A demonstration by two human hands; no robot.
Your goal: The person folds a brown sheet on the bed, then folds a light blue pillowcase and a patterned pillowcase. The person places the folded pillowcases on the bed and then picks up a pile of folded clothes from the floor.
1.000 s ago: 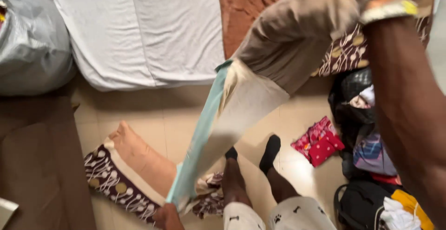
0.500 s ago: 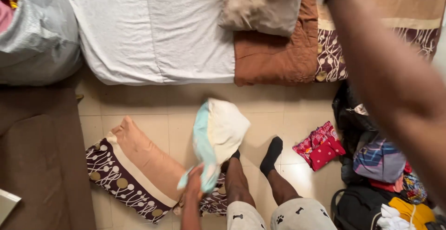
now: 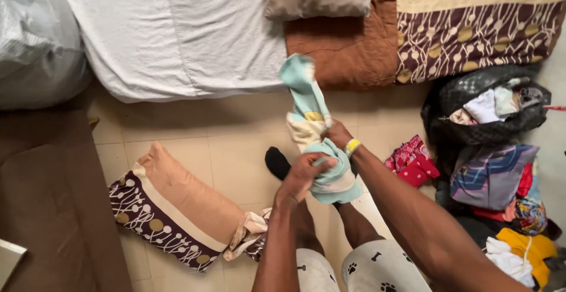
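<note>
Your left hand [image 3: 303, 174] and right hand [image 3: 337, 134] were together, clamped on the pale blue-and-cream pillowcase [image 3: 315, 133]; above them its loose end flopped free and could have slipped out, I judged.

Both of our arms are bare, with no sleeves, coming up from the lower centre and lower right of the frame. On our right wrist, near the middle of the frame, we wear a band [image 3: 352, 147] that is yellow and white. At the bottom centre we have on white shorts [image 3: 365, 271] printed with small black paw and bone shapes, and a black sock [image 3: 277, 162] covers the foot that shows left of centre.
</note>
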